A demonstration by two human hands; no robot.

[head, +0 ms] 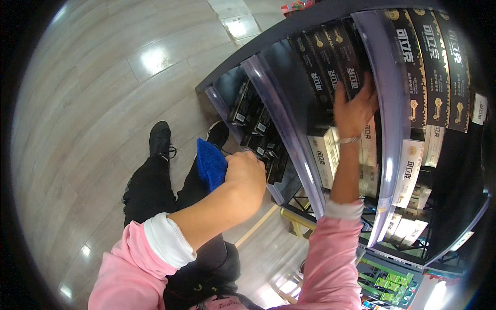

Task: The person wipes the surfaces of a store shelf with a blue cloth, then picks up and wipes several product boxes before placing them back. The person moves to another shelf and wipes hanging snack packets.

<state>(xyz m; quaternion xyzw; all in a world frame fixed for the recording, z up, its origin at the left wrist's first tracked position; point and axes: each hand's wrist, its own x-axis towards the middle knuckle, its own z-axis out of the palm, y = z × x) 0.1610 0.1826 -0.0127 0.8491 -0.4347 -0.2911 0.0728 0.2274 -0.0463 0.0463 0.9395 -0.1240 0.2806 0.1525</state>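
Observation:
My left hand [245, 172] is closed around a blue cloth [211, 164], in front of the lower part of a dark shelf unit. Reaching over a middle shelf, my right hand [353, 112] is blurred, with its fingers spread and nothing visible in them. It is at the black boxes [333, 69] standing in a row on that shelf; whether the fingertips touch them I cannot tell. Below the wrist are white boxes [323, 159] on the same shelf.
More black boxes [434, 73] and a white box [407, 170] stand on the shelf above. Clear plastic strips [285, 104] edge the shelves. Small dark boxes [257, 128] fill the lower shelf. Green packets [391, 285] hang on a rack. My shoe [159, 137] rests on the wood-look floor [97, 116].

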